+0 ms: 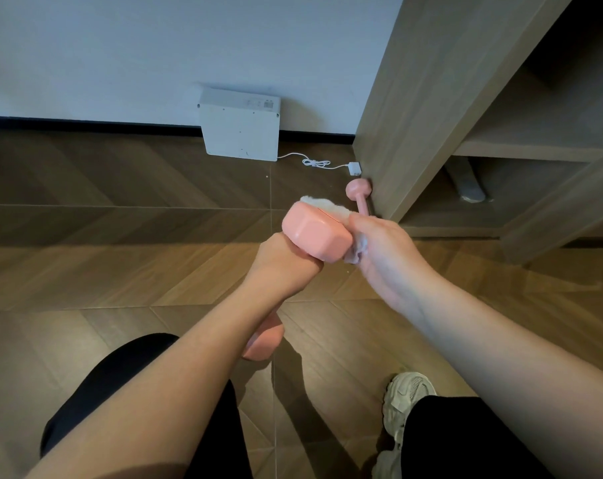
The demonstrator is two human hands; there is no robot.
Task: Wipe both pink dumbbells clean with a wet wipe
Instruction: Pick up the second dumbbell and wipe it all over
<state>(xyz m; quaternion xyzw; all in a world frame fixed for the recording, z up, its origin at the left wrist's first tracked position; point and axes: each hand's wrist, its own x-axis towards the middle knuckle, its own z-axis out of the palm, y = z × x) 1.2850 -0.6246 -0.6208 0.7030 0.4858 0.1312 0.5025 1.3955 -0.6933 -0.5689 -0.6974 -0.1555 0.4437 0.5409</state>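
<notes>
A home room: herringbone wood floor (120, 219), wooden shelving unit (448, 98)

Dim, soft light. The floor (120, 278) has a brighter middle band, darker toward the wall (120, 46). Edges bend; the right hand (386, 250) is slightly blurred.

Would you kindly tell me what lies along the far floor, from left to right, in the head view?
White box → coiled white cable → pink dumbbell on the floor → wooden desk.

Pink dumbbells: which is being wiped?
The held dumbbell, gripped by the left hand, right hand pressing the wet wipe on its head. The floor dumbbell lies untouched beside the cabinet.
</notes>
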